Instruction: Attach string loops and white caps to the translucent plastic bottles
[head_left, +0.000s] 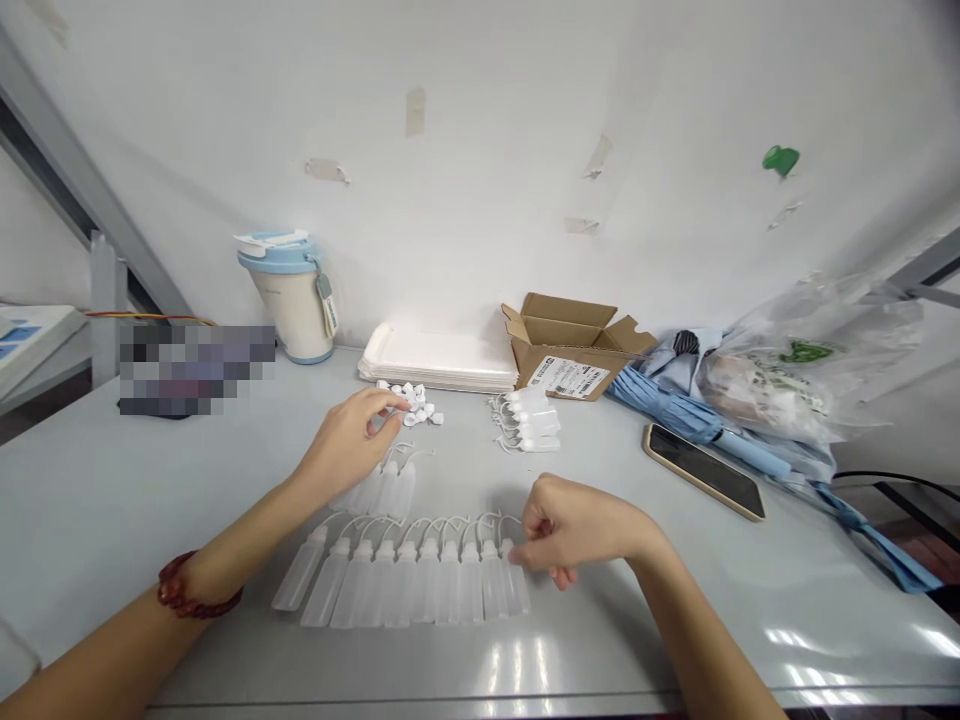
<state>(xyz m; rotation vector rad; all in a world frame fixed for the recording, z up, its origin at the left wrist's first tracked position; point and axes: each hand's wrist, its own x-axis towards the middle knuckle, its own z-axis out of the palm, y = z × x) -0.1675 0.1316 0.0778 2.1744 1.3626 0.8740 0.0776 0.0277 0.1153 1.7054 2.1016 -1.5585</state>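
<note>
The left hand [345, 437] is held above the table, with the thumb and forefinger [391, 402] brought close together at the edge of a small heap of white caps [410, 403]; whether a cap is held between them cannot be told. The right hand [576, 525] is placed at the end of a row of clear plastic bottles [409, 588], with its fingers [541, 525] loosely curled beside the top of the last bottle [513, 580]; whether that bottle is gripped cannot be told. The bottles are laid side by side on a pale grey table [135, 500], with thin white loops curving from their tops. A shorter group of similar bottles [386, 492] is lying just below the left hand, and a bundle of capped bottles [529, 422] is set to the right of the heap. Behind them, a stack of white trays [435, 360] and an open cardboard box [570, 348] are placed against the wall. A blue-and-cream flask [289, 300] is standing further left, while a folded blue umbrella [675, 415], a phone [703, 470] and a plastic bag [810, 360] are lying to the right. A red beaded bracelet [196, 585] is worn on the left wrist.
</note>
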